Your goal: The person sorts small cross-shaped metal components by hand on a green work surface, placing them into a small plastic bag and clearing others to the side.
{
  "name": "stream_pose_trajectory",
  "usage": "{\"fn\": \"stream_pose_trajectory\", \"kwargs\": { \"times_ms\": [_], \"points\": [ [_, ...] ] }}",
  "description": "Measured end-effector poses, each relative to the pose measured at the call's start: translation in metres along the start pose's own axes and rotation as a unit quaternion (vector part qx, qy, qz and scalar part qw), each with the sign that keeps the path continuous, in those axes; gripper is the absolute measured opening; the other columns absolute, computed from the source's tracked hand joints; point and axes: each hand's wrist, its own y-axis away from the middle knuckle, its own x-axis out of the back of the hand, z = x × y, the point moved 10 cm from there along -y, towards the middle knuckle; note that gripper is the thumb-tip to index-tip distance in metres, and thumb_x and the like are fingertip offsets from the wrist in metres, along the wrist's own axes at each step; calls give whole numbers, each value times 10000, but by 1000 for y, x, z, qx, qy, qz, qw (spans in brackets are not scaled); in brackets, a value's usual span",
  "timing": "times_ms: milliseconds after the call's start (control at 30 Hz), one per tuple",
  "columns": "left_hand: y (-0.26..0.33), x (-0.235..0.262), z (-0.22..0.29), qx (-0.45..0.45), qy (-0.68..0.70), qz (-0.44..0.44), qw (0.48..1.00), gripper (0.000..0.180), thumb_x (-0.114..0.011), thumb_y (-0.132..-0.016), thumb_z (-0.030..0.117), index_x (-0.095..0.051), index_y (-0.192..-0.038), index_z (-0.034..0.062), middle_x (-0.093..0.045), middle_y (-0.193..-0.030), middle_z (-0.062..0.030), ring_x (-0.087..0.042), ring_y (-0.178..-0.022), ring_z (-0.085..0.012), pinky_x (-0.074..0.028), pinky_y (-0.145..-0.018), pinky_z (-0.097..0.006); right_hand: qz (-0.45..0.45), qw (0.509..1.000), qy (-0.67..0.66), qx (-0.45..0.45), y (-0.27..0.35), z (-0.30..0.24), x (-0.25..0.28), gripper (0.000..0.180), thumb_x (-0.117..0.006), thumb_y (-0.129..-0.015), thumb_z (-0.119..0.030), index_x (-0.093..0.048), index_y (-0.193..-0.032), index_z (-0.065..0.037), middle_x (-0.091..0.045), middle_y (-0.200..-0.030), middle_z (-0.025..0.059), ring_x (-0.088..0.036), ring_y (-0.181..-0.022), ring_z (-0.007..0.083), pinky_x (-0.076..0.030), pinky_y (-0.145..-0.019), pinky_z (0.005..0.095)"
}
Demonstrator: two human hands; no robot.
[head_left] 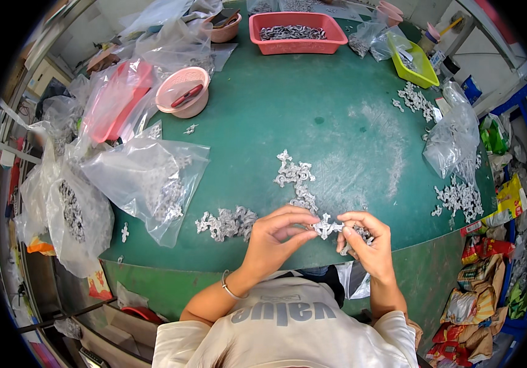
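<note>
- Left hand (274, 233) and right hand (364, 240) both pinched on one small silvery cross-shaped metal part (325, 227), held between fingertips just above near edge of round green counter (337, 122).
- Left grip: thumb and forefingers closed on part's left arm. Right grip: clenched on right arm, with what looks like more of the same parts tucked in palm; cannot tell how many.
- Thin bracelet (229, 287) on left wrist.
- Step in hand, as a judgement: working single part between both hands, likely separating or fitting it. Next move calls for steady two-finger pinch and small twist; part small, easy to drop.
- Loose heap of same silvery parts (228, 222) on counter just left of left hand; second trail of parts (296, 178) running away from hands toward counter centre.
- Clear plastic bags of grey parts (147, 181) on left, spilling over counter edge.
- More scattered silvery parts (460, 197) at right edge, beside knotted clear bag (453, 140).
- Further out: pink round bowl (183, 92) with red-handled tool inside, left of centre.
- Far side: red rectangular plastic basket (297, 32) filled with grey parts; yellow-green tray (414, 61) to its right.
- Coloured packets (469, 300) piled on floor at lower right.
</note>
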Motion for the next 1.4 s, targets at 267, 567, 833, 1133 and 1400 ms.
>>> {"fn": "stream_pose_trajectory", "kwargs": {
  "times_ms": [267,567,833,1133,1400],
  "points": [
    [7,1,-12,59,81,30,994,99,-585,-782,-40,-580,-870,-85,-579,-858,-135,-596,-676,-166,-506,-613,-260,-33,998,-27,56,6,-3,-7,120,-548,-844,-61,-592,-903,34,-601,-729,78,-576,-606,116,-425,-511,207],
    [13,-5,-31,194,189,30,962,132,-599,-819,95,-594,-844,-34,-605,-731,-97,-576,-596,-142,-481,-547,-251,-31,989,-143,-8,9,10,-9,139,-530,-866,-113,-566,-851,20,-595,-712,90,-560,-580,111,-332,-385,169],
    [14,-11,-33,211,225,9,951,145,-589,-828,107,-594,-851,-36,-605,-737,-96,-569,-594,-137,-471,-528,-247,-30,989,-146,7,11,5,-10,139,-523,-870,-109,-556,-847,24,-590,-704,94,-542,-564,101,-330,-385,171],
    [19,49,-31,208,-52,55,975,142,-609,-809,115,-600,-819,-26,-614,-725,-97,-573,-582,-132,-460,-520,-246,25,999,44,14,-7,26,2,160,-610,-795,-69,-584,-921,26,-584,-676,48,-514,-540,67,-372,-435,190],
    [20,97,-14,82,-608,66,787,231,-667,-695,92,-573,-889,10,-550,-747,-123,-537,-660,-275,-436,-583,-342,37,858,505,81,-24,52,-27,359,-731,-652,-197,-574,-904,4,-583,-736,175,-572,-655,347,-459,-576,384]
  ]
}}
